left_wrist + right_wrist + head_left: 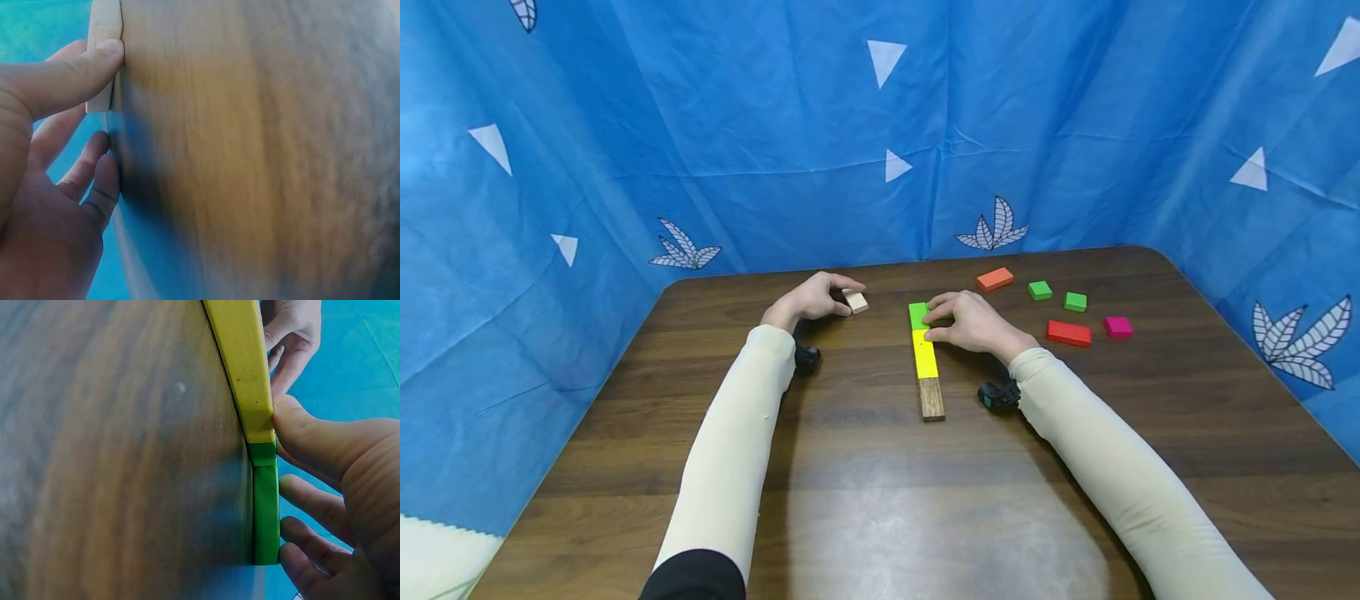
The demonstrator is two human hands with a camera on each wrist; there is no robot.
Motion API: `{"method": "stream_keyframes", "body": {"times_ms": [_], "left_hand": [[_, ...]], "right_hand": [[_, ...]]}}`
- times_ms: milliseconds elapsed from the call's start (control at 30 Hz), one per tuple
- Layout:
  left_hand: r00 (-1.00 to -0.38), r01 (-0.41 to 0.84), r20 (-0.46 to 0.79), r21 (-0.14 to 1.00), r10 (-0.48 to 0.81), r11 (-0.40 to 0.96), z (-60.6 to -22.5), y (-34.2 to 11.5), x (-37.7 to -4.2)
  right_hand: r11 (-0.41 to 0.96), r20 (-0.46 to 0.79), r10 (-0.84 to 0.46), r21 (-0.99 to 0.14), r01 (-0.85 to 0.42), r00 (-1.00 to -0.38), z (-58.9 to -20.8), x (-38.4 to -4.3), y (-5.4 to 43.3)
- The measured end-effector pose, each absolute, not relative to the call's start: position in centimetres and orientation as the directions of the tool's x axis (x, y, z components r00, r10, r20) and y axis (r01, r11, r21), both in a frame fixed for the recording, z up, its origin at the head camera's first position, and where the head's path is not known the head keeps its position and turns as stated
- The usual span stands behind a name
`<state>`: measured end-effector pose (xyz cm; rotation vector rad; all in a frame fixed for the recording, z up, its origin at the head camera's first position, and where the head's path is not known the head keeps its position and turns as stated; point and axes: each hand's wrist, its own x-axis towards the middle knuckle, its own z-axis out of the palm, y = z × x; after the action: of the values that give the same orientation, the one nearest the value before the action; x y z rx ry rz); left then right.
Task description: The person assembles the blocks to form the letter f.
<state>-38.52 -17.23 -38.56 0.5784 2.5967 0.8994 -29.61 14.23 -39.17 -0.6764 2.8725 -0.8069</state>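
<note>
While hands touch blocks, a red block lies farther right.

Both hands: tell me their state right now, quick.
Left hand: closed, pinching the pale wooden block.
Right hand: open, relaxed fingers against the row of blocks, by the yellow block and its adjoining green block.

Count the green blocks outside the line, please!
2: one green block right of the orange block, another green block behind the red block. The right hand may hide more.
</note>
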Motion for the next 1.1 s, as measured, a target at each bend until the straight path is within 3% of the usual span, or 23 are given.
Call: {"method": "stream_keyframes", "body": {"times_ms": [700,1100], "left_hand": [[-0.922,0.218,-0.107,0.65,0.372,0.728,-39.2,-16.9,-38.2],[-0.922,0.281,-0.036,0.62,0.385,0.732,-39.0,-15.5,-36.6]], "right_hand": [[0.762,0.039,-0.429,-0.52,-0.385,-0.902,-39.2,-29.5,14.2],[0.759,0.038,-0.431,-0.525,-0.385,-0.902,-39.1,-29.5,14.2]]}}
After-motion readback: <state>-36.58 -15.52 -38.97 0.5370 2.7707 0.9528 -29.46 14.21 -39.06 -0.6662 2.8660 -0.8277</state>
